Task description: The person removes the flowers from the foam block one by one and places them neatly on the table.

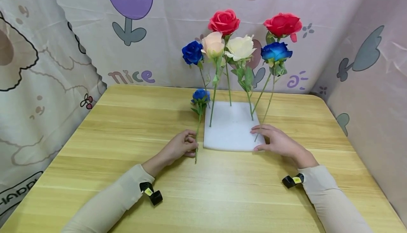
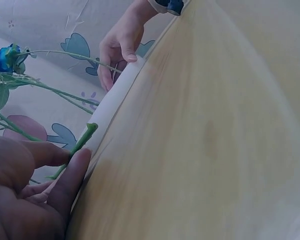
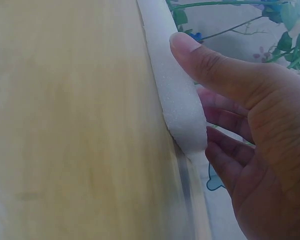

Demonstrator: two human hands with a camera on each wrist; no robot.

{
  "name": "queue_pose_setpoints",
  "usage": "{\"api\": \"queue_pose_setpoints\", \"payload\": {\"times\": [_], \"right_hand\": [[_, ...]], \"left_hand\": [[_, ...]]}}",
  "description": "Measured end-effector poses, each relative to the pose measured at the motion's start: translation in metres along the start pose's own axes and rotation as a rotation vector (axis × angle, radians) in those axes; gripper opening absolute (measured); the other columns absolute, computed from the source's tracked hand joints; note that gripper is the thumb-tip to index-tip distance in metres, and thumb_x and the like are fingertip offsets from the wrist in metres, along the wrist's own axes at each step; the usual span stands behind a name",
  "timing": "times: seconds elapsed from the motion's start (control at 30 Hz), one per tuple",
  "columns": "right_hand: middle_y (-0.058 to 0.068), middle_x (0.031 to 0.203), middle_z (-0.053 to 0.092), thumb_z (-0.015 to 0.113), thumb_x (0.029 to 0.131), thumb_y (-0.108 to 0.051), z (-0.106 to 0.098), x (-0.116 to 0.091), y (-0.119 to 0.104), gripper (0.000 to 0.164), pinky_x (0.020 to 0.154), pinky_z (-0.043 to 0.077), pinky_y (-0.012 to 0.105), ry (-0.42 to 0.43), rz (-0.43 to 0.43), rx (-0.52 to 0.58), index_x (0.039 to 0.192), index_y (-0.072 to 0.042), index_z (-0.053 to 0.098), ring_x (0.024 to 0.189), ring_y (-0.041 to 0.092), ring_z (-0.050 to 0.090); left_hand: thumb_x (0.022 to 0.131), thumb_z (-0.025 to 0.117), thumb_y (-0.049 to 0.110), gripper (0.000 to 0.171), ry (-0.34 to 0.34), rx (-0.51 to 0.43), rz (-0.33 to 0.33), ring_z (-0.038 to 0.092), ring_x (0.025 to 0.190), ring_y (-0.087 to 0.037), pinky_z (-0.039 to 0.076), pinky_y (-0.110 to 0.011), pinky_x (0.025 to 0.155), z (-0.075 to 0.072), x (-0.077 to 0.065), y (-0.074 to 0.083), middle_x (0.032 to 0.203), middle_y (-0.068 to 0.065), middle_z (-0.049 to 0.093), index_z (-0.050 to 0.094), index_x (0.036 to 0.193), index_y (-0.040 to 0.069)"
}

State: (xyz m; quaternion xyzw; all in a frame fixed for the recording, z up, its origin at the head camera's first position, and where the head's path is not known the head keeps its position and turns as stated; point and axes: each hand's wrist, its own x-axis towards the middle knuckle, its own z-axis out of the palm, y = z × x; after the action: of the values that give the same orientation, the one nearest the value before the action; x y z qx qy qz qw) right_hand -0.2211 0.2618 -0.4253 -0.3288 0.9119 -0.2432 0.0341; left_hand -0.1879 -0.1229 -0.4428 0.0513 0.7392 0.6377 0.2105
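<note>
My left hand [image 1: 182,144] pinches the lower stem of a small blue rose [image 1: 200,95] between thumb and fingers, left of the white foam board [image 1: 230,135]. In the left wrist view the cut end of its green stem [image 2: 84,137] sticks out past the fingertips. My right hand [image 1: 276,140] holds the board's front right corner, thumb at the front edge and fingers over the right side. Between its thumb and fingers, one stem meets the board. Standing in the foam are red roses [image 1: 224,22], a peach rose [image 1: 213,44], a white rose [image 1: 240,48] and blue roses [image 1: 276,51].
The board lies flat on a wood-grain table [image 1: 95,130] near its back edge. A printed cloth [image 1: 178,3] hangs behind and along both sides. Tall stems lean in different directions over the board. Each sleeve has a small black camera [image 1: 155,197] strapped at the wrist.
</note>
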Motion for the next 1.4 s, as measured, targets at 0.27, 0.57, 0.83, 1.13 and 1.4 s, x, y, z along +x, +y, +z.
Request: {"api": "queue_pose_setpoints", "payload": {"times": [0.27,0.57,0.83,1.13,1.4], "right_hand": [[0.008,0.135,0.056,0.083,0.076,-0.042,0.001,0.000,0.002,0.067,0.106,0.038,0.051,0.013,-0.018,-0.009,0.128,-0.006,0.063,0.127,0.032,0.047],[0.010,0.135,0.055,0.080,0.078,-0.044,0.003,0.001,0.003,0.066,0.106,0.037,0.053,0.005,-0.016,-0.013,0.129,-0.006,0.063,0.128,0.034,0.046],[0.011,0.135,0.055,0.081,0.078,-0.041,0.001,0.000,0.000,0.064,0.106,0.037,0.053,0.003,-0.010,-0.014,0.129,-0.005,0.063,0.128,0.035,0.046],[0.010,0.135,0.055,0.081,0.078,-0.041,0.001,-0.001,0.000,0.065,0.106,0.037,0.054,0.007,-0.016,-0.010,0.129,-0.005,0.062,0.128,0.035,0.046],[0.010,0.135,0.055,0.082,0.077,-0.040,0.001,0.000,0.000,0.065,0.106,0.037,0.052,0.014,-0.025,-0.004,0.128,-0.004,0.063,0.127,0.034,0.047]], "left_hand": [[0.093,0.064,-0.002,0.048,0.028,0.052,0.038,0.064,0.076,-0.020,0.060,-0.034,0.069,0.004,0.000,-0.003,0.100,-0.016,0.059,0.042,0.135,-0.006],[0.090,0.067,-0.003,0.047,0.079,0.120,0.051,0.062,0.068,-0.019,0.059,-0.035,0.061,0.008,-0.001,-0.002,0.097,-0.014,0.057,0.046,0.132,-0.005],[0.088,0.069,-0.005,0.048,0.091,0.115,0.039,0.061,0.071,-0.018,0.059,-0.034,0.061,0.010,-0.002,0.001,0.098,-0.013,0.055,0.047,0.131,-0.004],[0.088,0.068,-0.004,0.050,0.079,0.029,0.020,0.061,0.070,-0.019,0.059,-0.033,0.062,0.007,-0.001,0.003,0.102,-0.015,0.053,0.045,0.132,-0.003],[0.091,0.066,-0.001,0.048,0.090,0.029,0.056,0.061,0.082,-0.023,0.060,-0.036,0.066,0.000,0.001,0.010,0.105,-0.015,0.054,0.045,0.134,-0.002]]}}
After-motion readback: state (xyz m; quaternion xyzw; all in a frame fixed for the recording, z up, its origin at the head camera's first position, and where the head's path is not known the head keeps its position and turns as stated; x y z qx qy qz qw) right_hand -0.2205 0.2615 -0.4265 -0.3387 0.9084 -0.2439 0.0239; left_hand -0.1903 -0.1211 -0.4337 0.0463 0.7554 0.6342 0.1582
